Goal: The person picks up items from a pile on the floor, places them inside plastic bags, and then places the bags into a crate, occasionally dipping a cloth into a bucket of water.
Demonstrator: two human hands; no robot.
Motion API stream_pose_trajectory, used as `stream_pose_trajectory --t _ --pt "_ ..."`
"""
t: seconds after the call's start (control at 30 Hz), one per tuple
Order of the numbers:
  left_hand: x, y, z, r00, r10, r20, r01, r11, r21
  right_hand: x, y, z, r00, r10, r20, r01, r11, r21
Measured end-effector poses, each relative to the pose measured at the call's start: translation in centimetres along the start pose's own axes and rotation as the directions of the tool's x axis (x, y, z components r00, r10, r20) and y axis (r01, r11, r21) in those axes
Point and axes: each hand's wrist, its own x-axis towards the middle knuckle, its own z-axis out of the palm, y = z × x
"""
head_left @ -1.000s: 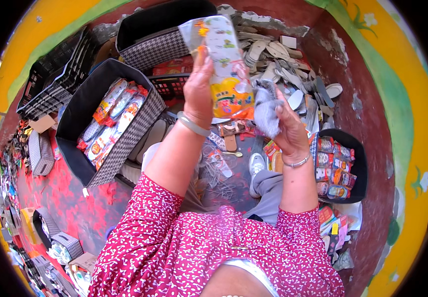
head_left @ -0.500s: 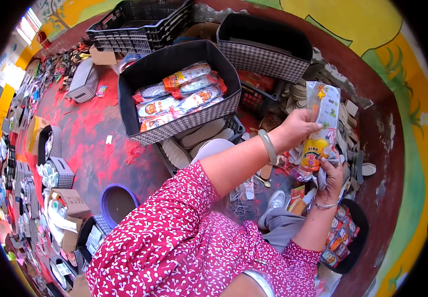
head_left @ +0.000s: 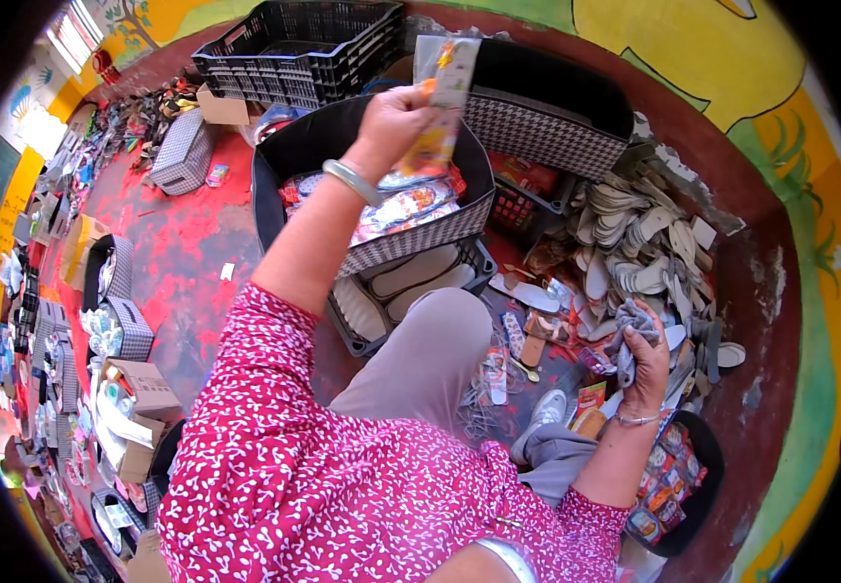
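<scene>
My left hand (head_left: 393,121) is raised and shut on a clear plastic packet (head_left: 443,92) with orange and yellow print. It hangs above a black fabric bin (head_left: 289,160) with a checked side that holds several similar packets (head_left: 406,206). My right hand (head_left: 646,352) is low at the right, shut on a grey cloth (head_left: 631,325). It hovers over a heap of pale shoe insoles (head_left: 634,228) on the red floor.
A black plastic crate (head_left: 294,49) and a second checked bin (head_left: 547,121) stand behind. A tray of insoles (head_left: 411,282) lies under the bin. A round black tub of packets (head_left: 678,481) sits by my right elbow. Boxes and clutter line the left wall (head_left: 100,369).
My left hand has swung the packet from the right, near my right hand, up and left over the black bin. My right hand stays low with the grey cloth.
</scene>
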Motion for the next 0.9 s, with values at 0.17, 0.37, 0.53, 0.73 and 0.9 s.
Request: stream_pose_trajectory --t 0.17,0.37,0.53,0.73,0.9 --pt "1.3 -7.2 -4.3 0.991 0.095 0.092 -0.125 0.440 0.889 0.5 0.4 0.9 0.996 0.088 -0.021 -0.088 0.996 -0.016" --pt "2.1 -14.8 -3.9 0.947 -0.275 0.163 -0.138 0.110 0.984 1.6 1.4 0.2 0.991 0.124 -0.054 -0.126 0.991 -0.033" --pt "2.6 -19.7 -2.5 0.919 -0.388 0.072 -0.013 0.151 0.988 2.8 2.3 0.0 0.986 0.155 -0.064 -0.159 0.986 -0.055" --pt "1.6 -20.4 -3.0 0.877 -0.470 0.100 0.022 0.247 0.969 2.6 2.4 0.7 0.978 0.197 -0.069 -0.200 0.978 -0.050" --pt "1.3 -21.7 -4.5 0.868 -0.458 0.190 -0.086 0.238 0.967 2.5 2.8 1.1 0.972 0.219 -0.080 -0.223 0.974 -0.043"
